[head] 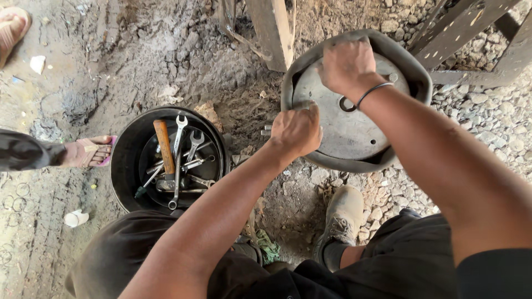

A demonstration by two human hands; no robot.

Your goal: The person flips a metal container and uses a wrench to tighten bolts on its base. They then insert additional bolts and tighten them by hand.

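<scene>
Head view, both hands (296, 132) gripping tyre (413, 72), tub (124, 160) holding wrenches (178, 158)

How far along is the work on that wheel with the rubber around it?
Done: the rubber tube already wraps most of the metal disc. In hand: the left hand and right hand press at its upper-left edge. Left: that edge looks unseated. The wrenches in the black tub lie untouched.
</scene>
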